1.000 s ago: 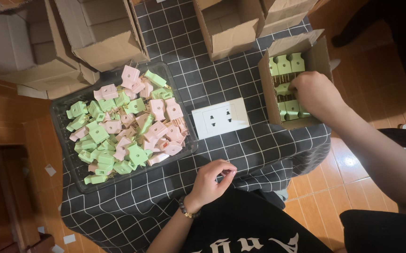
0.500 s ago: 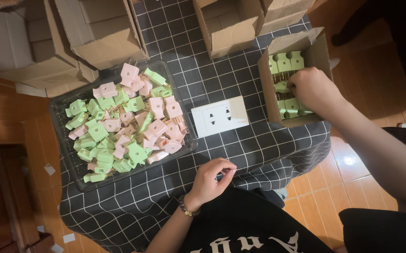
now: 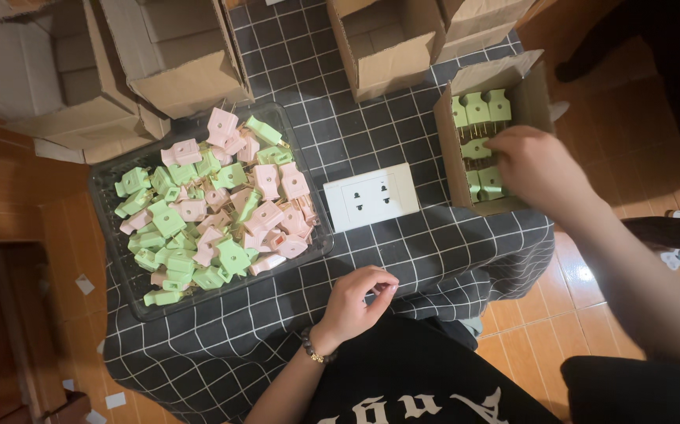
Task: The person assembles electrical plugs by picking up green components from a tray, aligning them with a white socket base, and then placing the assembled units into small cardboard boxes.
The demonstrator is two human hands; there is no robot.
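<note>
Right hand (image 3: 540,169) unmoved in the small box (image 3: 528,86) at the surface's right edge, grip hidden among green plugs (image 3: 477,108); left hand (image 3: 356,302) unchanged, curled near the front edge, fingertips pinched narrow.

The right hand (image 3: 540,169) reached into a small cardboard box (image 3: 530,94) of green plugs (image 3: 477,110), right of the white socket plate (image 3: 371,196). The left hand (image 3: 356,302) rested loosely curled below that plate, and a clear tray (image 3: 120,271) of pink and green plugs lay to its left
</note>
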